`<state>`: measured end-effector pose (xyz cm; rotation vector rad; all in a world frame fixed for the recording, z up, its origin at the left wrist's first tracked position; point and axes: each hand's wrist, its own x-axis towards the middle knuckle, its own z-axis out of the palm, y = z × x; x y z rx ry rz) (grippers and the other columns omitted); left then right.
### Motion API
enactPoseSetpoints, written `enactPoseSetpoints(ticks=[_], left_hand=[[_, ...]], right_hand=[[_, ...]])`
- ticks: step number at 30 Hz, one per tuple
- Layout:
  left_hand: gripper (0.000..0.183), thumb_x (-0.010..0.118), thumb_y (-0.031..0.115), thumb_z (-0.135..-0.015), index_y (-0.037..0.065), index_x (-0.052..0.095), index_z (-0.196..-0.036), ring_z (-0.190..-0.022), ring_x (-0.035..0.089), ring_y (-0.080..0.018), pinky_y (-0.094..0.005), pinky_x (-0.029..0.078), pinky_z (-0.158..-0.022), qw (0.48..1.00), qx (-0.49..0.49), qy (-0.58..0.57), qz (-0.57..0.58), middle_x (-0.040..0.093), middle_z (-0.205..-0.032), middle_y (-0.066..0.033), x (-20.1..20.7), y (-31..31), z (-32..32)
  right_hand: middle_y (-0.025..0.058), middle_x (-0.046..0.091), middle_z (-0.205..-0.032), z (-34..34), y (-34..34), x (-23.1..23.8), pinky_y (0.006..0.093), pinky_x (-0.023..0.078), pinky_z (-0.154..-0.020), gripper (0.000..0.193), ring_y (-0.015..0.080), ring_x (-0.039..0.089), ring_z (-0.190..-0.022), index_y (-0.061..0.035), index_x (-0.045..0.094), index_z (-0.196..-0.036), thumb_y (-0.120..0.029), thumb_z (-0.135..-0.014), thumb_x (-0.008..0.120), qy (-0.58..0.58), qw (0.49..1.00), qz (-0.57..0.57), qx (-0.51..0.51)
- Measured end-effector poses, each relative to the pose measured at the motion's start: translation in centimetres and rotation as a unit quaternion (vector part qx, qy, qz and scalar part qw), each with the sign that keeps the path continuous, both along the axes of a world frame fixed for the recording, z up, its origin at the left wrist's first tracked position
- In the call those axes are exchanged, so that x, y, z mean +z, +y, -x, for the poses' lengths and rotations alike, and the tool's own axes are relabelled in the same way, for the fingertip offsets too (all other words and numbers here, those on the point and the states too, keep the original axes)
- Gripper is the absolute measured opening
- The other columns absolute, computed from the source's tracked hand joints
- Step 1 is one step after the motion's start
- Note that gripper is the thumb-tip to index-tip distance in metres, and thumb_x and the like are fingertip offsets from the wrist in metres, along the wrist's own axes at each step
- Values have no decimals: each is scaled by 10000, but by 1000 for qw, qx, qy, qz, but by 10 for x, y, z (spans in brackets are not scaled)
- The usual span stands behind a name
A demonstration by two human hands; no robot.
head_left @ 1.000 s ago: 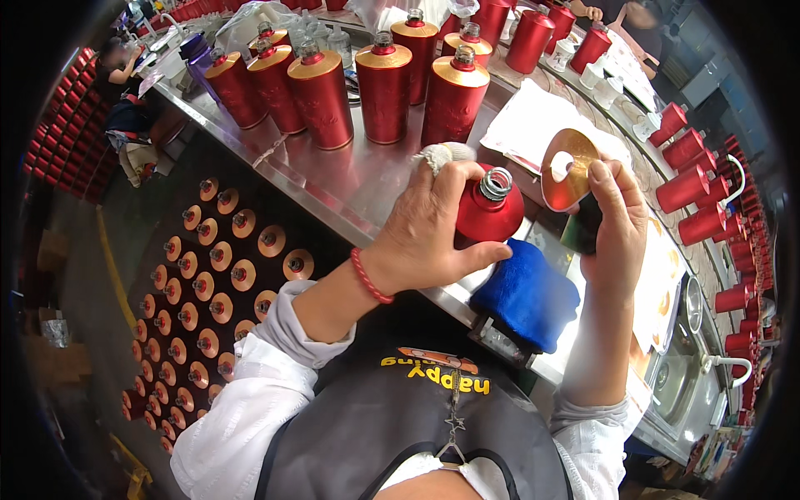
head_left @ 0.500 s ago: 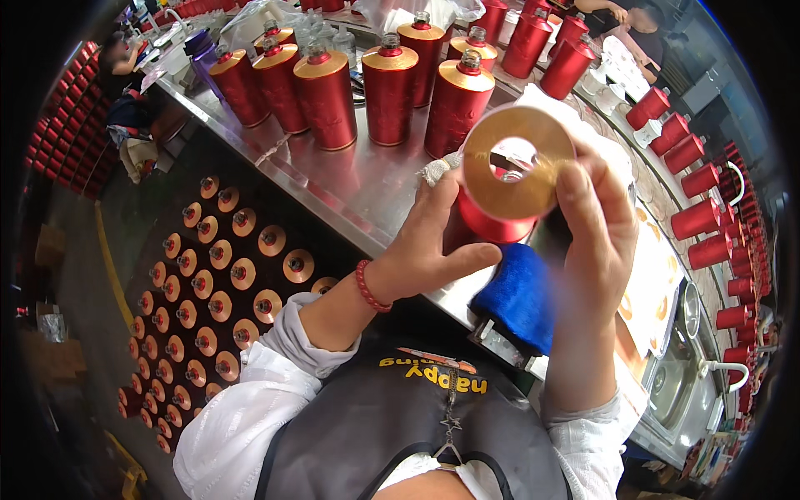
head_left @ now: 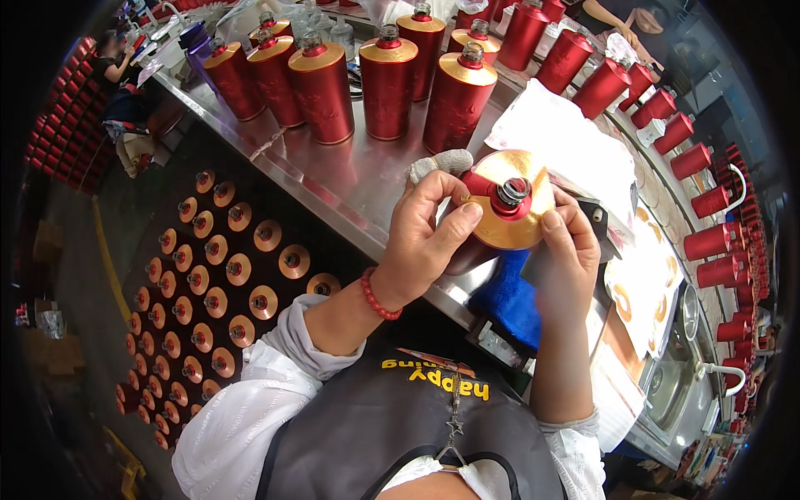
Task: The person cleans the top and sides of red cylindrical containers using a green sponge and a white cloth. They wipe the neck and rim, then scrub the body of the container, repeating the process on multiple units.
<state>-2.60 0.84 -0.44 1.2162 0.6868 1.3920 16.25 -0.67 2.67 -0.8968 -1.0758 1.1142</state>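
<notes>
A thin gold ring-shaped label (head_left: 521, 227) lies around the neck of a red bottle (head_left: 512, 193), and the bottle's glass mouth stands up through its hole. At the label's left edge, my left hand (head_left: 425, 237) pinches it between thumb and forefinger; grey knit fabric (head_left: 439, 163) shows on one of its fingers. Opposite, my right hand (head_left: 573, 237) grips the right edge in a pinch. The bottle stands tilted at the front of the metal table, its lower body partly hidden by my left hand. Below the right side is a blue plush pad (head_left: 510, 300).
Several red bottles with gold shoulders (head_left: 321, 92) stand along the metal table (head_left: 354, 179). Many more stand on the floor (head_left: 215, 302) at the left. A line of red bottles (head_left: 692, 161) curves along the right, near white sheets (head_left: 558, 137) and a sink (head_left: 667, 383). A person (head_left: 625, 25) works at the far right.
The gold label has come down from in front of me onto the bottle's neck. My left hand, open before, now pinches its edge; my right hand has lowered with it.
</notes>
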Motion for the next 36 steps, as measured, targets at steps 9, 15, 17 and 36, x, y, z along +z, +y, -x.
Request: enactPoseSetpoints(ticks=[9,15,17,36], left_hand=[[452,614,113,-980,20,370,-1349,-1164,510,-128,-302,426,-1027,990,-73,-121,14,510,-1251,-76,4,5,-4],[563,614,139,-974,23,300,-1427,-1252,479,-153,-333,393,-1091,983,-117,-138,18,448,-1347,-101,1,4,-5],[591,609,137,-960,29,284,-1442,-1288,466,-180,-359,377,-1111,983,-119,-140,23,436,-1382,-125,-2,5,-5],[595,612,161,-966,27,285,-1444,-1277,497,-199,-372,388,-1108,983,-125,-131,37,485,-1371,-146,-10,17,-6]], right_hand=[[67,584,-1300,2,4,-2,235,465,-808,151,60,551,-951,-25,594,-1018,-176,-1009,598,33,998,54,20],[106,570,-1325,1,5,-9,301,425,-1005,189,145,545,-1135,-29,559,-1017,-164,-963,680,-25,999,3,39],[122,557,-1335,0,5,-11,333,385,-1057,215,179,516,-1202,-35,551,-1005,-154,-934,715,-45,999,2,29],[78,564,-1247,-1,7,-7,319,359,-1055,212,156,503,-1171,-34,543,-1042,-122,-921,693,-85,995,44,24]])
